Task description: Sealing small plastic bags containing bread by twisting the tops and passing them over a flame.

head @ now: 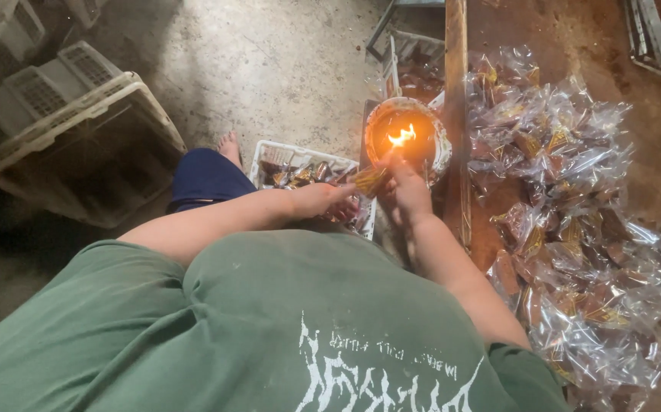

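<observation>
Packets point(574, 229) in clear wrap, each with brown contents, are heaped across the right half of the frame on a wooden board point(651, 152). At upper left a pale plastic crate point(79, 130) is seen. A white basket point(300, 156) at centre holds more packets. A bowl point(441, 141) with an open flame point(402, 137) sits centre-top. One small packet point(371, 180) is pinched between the left hand point(323, 200) and right hand point(409, 191), both closed on it, just below the flame. Sealing at the flame is judged in hand; steady edge placement is called for next. Fingertips and packet contents are hard to make out.
</observation>
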